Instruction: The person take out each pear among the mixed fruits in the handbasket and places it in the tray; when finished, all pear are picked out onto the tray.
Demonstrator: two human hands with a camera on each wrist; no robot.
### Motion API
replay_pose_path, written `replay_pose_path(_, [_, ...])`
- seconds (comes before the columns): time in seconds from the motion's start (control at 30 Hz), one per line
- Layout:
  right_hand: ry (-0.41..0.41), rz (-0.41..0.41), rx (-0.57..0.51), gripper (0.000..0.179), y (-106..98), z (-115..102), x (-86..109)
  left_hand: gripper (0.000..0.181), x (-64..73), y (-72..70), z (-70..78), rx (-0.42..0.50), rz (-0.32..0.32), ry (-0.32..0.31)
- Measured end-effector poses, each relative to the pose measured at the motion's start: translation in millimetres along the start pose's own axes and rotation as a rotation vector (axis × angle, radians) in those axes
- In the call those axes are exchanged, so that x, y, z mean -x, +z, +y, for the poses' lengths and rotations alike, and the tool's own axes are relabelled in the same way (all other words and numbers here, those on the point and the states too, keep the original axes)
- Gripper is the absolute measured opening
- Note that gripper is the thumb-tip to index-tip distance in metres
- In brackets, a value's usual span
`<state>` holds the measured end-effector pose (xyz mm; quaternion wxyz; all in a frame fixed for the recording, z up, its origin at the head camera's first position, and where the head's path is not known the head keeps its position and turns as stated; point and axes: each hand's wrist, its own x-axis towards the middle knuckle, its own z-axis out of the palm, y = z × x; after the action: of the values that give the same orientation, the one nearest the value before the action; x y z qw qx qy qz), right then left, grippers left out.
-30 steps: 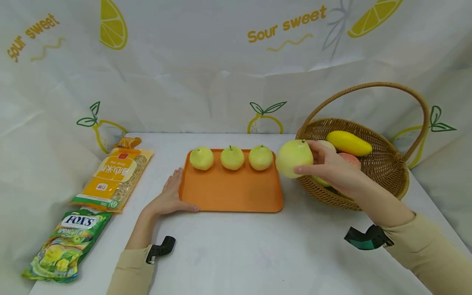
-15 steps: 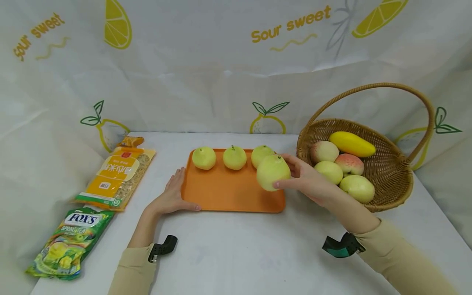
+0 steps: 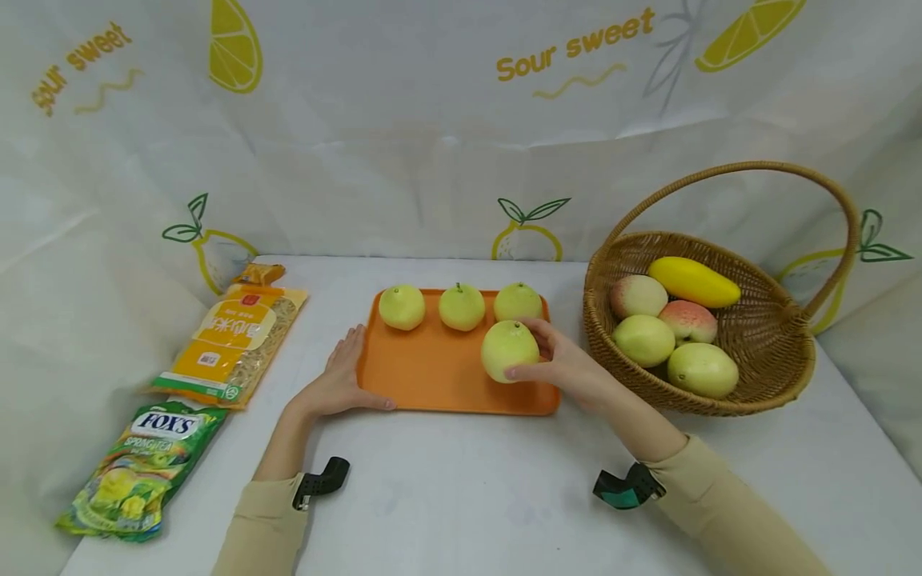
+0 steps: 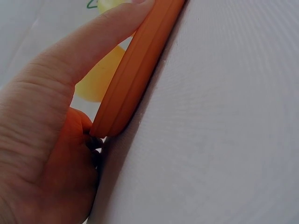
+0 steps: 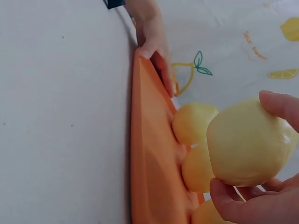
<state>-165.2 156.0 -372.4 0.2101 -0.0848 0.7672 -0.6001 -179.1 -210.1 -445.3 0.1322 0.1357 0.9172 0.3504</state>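
My right hand (image 3: 558,364) holds a round yellow-green pear (image 3: 508,350) between thumb and fingers. In the right wrist view this pear (image 5: 250,142) is raised above the orange tray (image 5: 152,154). A row of 3 similar pears (image 3: 462,307) sits along the back of the orange tray (image 3: 432,384). My left hand (image 3: 334,386) rests against the tray's left front corner, fingers extended along the side and thumb on the front rim. Close up in the left wrist view, the left thumb (image 4: 93,42) lies against the tray's rim (image 4: 135,70).
On the right stands a wicker basket (image 3: 774,360) with a tall handle, holding a yellow mango-like fruit (image 3: 694,282), peaches (image 3: 687,322) and more yellow-green fruit (image 3: 702,370). A grain bag (image 3: 230,344) and a green FOX'S candy bag (image 3: 140,472) lie on the left.
My right hand has carried the pear leftward and down from beside the basket to over the tray's right half. The left hand stays at the tray's corner. The head view shifts slightly.
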Motion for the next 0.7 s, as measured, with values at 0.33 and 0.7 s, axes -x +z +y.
replay_pose_path(0.33, [-0.002,0.024,-0.024,0.083,28,15,-20.3,0.140,-0.2,-0.9,2.8,0.002,-0.005,-0.014])
replay_pose_path(0.7, [0.039,0.058,-0.013,0.080,57,20,-31.4,0.141,0.9,-0.6,3.0,0.006,-0.006,-0.026])
